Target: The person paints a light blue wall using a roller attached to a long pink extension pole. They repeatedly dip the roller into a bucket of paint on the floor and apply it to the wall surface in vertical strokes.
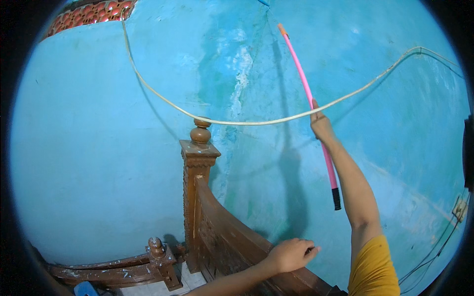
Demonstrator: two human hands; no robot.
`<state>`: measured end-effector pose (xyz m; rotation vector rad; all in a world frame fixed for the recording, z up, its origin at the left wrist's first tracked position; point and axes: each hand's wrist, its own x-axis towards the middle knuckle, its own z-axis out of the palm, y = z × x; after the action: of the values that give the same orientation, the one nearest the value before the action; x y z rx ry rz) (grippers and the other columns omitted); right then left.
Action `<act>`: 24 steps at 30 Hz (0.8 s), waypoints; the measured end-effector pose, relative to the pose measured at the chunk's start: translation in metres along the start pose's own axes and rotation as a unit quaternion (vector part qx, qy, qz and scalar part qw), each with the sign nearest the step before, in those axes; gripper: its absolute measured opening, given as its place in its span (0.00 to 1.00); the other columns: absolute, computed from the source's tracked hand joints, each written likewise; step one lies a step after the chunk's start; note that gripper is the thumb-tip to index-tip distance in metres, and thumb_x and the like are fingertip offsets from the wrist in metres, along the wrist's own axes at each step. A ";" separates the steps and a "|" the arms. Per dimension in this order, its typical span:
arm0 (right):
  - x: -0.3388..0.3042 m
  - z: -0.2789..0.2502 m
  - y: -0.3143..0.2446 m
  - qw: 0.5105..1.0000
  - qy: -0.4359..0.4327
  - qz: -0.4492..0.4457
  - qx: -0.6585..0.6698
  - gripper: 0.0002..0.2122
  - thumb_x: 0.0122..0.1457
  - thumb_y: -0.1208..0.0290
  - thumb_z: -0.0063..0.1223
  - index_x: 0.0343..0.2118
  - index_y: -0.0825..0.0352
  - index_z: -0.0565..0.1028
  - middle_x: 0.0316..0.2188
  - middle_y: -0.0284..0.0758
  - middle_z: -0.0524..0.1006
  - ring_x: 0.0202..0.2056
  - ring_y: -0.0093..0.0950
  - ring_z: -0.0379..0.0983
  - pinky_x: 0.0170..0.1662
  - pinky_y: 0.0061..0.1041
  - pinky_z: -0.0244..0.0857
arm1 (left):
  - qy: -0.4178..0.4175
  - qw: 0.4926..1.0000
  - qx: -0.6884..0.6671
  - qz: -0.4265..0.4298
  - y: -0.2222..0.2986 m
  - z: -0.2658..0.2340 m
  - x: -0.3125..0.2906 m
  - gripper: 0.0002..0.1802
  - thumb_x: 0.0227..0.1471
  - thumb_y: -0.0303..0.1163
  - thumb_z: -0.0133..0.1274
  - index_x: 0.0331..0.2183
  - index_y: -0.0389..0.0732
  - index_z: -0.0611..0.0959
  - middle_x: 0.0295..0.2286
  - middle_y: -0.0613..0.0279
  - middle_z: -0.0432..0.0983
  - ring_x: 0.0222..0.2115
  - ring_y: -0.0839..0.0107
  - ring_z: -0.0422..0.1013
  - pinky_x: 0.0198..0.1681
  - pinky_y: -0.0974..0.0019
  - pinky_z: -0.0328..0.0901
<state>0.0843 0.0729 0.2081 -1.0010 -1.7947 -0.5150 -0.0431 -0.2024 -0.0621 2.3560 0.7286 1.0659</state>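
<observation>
A long pink pole [300, 69] slants up the wall, with an orange tip and a black lower end. My right hand [322, 126] is closed around its middle, one finger stretched along the shaft. A cream cable [254, 123] sags across the wall and passes in front of the pole, right by this hand. Lower down, my left hand [291, 255] is above the brown wooden bed frame's curved rail [224, 212]. Its fingers are curled in, with a dark gap by the thumb; what they hold, if anything, is hidden.
A carved wooden post [197, 163] with a round finial rises at the left end of the rail. Another low wooden piece [113, 271] stands lower left, near a blue object [85, 289]. The blue wall [98, 123] is stained; an outlet [459, 209] with dark wires sits far right.
</observation>
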 end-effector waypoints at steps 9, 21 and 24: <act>0.089 -0.042 -0.054 0.992 -0.069 0.102 0.003 0.25 0.67 0.56 0.31 0.67 0.54 0.55 0.43 0.58 0.75 0.44 0.58 0.72 0.48 0.48 0.66 | -0.071 0.997 -0.008 -0.022 0.005 -0.011 0.007 0.27 0.63 0.48 0.43 0.28 0.33 0.81 0.25 0.44 0.79 0.29 0.45 0.76 0.35 0.50 0.71; -0.123 -0.003 -0.031 0.989 -0.122 0.079 0.009 0.26 0.69 0.60 0.32 0.69 0.52 0.48 0.25 0.58 0.75 0.29 0.56 0.74 0.36 0.46 0.67 | -0.022 0.999 -0.032 0.002 -0.005 -0.002 0.004 0.26 0.63 0.48 0.43 0.25 0.35 0.78 0.20 0.45 0.75 0.26 0.44 0.74 0.30 0.47 0.68; -0.179 -0.010 -0.053 0.979 -0.149 0.136 0.034 0.26 0.69 0.61 0.34 0.69 0.52 0.49 0.22 0.53 0.75 0.25 0.47 0.75 0.34 0.41 0.67 | -0.025 0.999 -0.042 -0.008 -0.005 -0.004 0.003 0.26 0.62 0.48 0.45 0.25 0.35 0.78 0.20 0.44 0.75 0.25 0.42 0.74 0.30 0.46 0.67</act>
<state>0.0787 -0.0359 0.0568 -1.3053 -1.8792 -0.1372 -0.0458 -0.1962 -0.0610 2.2950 0.6697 1.0067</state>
